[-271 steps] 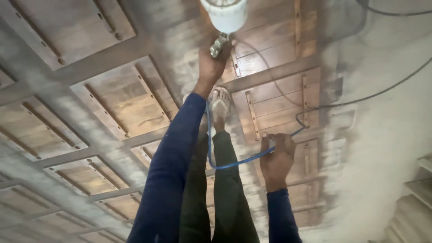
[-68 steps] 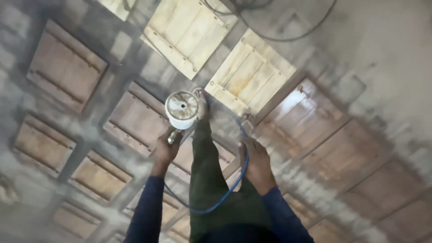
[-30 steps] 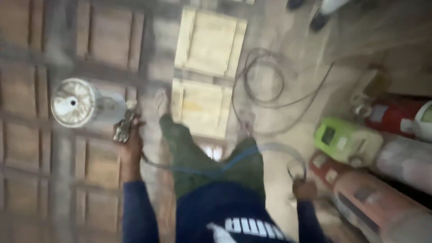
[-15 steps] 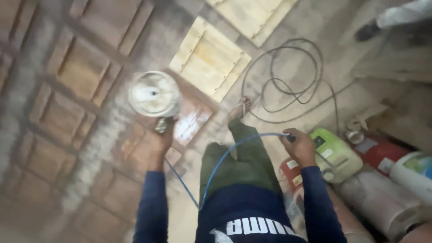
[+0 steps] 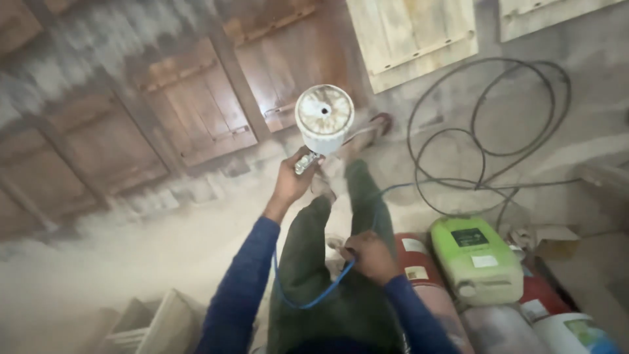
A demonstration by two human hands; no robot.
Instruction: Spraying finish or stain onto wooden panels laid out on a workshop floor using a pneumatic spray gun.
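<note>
My left hand [image 5: 289,181] grips the handle of a spray gun [image 5: 322,122] with a white cup on top, held out over the floor in front of my legs. My right hand [image 5: 368,254] is closed on a blue air hose [image 5: 308,298] that loops down from the gun across my green trousers. Brown wooden panels [image 5: 196,118] lie on the floor ahead to the left, with paler panels [image 5: 419,39] farther off.
A black hose or cable [image 5: 485,131] lies coiled on the floor to the right. A green plastic jerrycan [image 5: 475,259] and several red and white cans [image 5: 426,288] stand close by my right leg. Pale boards [image 5: 157,321] lean at the lower left.
My view has swung round from the panelled floor toward the cans and coiled cable. The spray gun stays in my left hand, the blue hose in my right, now drawn closer to my body.
</note>
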